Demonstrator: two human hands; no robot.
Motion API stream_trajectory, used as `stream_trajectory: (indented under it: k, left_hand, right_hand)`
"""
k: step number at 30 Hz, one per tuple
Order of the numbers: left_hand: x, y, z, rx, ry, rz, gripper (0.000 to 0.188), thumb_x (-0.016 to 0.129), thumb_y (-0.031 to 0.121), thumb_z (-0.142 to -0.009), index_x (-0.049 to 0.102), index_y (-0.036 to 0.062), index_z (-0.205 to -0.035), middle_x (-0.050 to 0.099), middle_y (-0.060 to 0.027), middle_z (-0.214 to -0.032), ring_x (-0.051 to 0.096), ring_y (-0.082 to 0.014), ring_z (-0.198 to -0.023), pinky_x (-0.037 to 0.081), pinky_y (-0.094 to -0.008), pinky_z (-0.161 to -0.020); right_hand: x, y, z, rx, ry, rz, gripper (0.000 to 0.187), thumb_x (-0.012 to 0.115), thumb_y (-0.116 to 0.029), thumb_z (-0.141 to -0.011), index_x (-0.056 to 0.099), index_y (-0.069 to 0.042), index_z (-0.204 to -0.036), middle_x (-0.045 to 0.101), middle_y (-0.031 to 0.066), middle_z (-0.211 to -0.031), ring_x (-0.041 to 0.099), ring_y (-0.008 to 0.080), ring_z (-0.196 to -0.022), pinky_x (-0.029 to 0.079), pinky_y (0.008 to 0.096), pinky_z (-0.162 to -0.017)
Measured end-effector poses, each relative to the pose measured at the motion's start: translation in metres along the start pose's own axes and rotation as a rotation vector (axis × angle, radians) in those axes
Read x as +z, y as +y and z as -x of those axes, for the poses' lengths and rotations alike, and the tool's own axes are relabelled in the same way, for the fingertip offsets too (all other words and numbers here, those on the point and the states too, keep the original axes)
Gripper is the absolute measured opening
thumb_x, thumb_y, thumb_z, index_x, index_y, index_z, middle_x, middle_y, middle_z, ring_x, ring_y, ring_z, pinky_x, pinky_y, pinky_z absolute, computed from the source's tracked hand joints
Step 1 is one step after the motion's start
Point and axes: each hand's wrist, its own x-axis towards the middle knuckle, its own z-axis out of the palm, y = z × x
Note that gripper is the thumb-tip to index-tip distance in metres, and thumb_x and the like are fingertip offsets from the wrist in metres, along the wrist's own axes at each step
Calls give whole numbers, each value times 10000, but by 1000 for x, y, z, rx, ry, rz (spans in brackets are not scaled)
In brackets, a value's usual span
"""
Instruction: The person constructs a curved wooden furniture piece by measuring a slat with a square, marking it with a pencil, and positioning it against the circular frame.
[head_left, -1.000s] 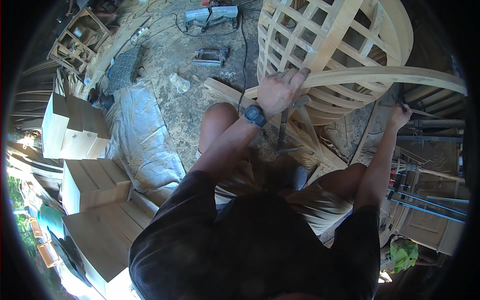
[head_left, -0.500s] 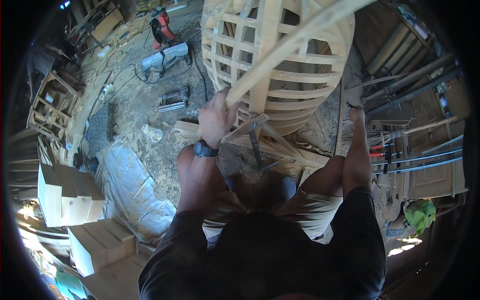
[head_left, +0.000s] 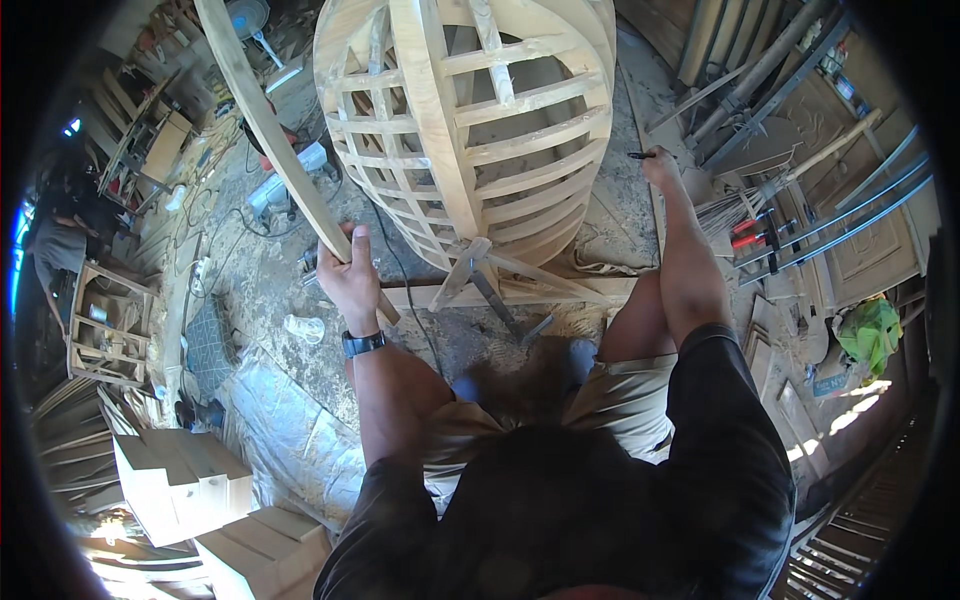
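Head view: a hand has swung a long wood strip away from a big round frame.

On the left, the left hand (head_left: 352, 278) is wrapped tight around the long wood strip (head_left: 268, 130), which a second ago lay across the slatted frame (head_left: 470, 130) and now leans off to its left, so the frame's front is bare. On the right, the right hand (head_left: 662, 165) pinches a dark pencil (head_left: 636, 155) beside the frame.
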Motion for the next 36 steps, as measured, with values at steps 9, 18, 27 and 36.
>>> stream_trajectory:
  k: [9, 18, 27, 36]
  left_hand:
    - [6, 6, 0, -67, -36, 69, 210, 682, 191, -927, 633, 9, -1018, 541, 22, -627, 467, -40, -460, 352, -209, -413]
    - [4, 0, 0, -59, -71, 65, 253, 700, 224, -928, 624, 10, -1039, 514, 34, -599, 454, -40, -447, 351, -210, -403]
    - [-9, 0, -1, -63, -66, 20, 243, 689, 225, -931, 630, 15, -1038, 515, 34, -595, 461, -42, -452, 363, -215, -407]
    - [6, 1, 1, -87, -70, 55, 251, 689, 230, -929, 632, 11, -1040, 520, 31, -597, 469, -45, -457, 369, -216, -410]
  right_hand:
    - [-5, 26, -12, -9, 65, -67, 242, 580, -74, -777, 659, -44, -1003, 658, 142, -736, 646, 270, -662, 492, 386, -593]
    - [4, 28, -18, -7, 50, -111, 226, 587, -116, -779, 650, -37, -981, 665, 193, -783, 656, 321, -742, 492, 418, -650]
    - [-6, -55, 40, 275, -61, -243, 580, 461, -538, -973, 640, 13, -989, 686, 256, -883, 666, 417, -885, 514, 465, -788]
    - [-14, -16, -5, -20, 121, -3, 677, 443, -593, -952, 688, 31, -1051, 671, 305, -1044, 626, 418, -1084, 471, 464, -924]
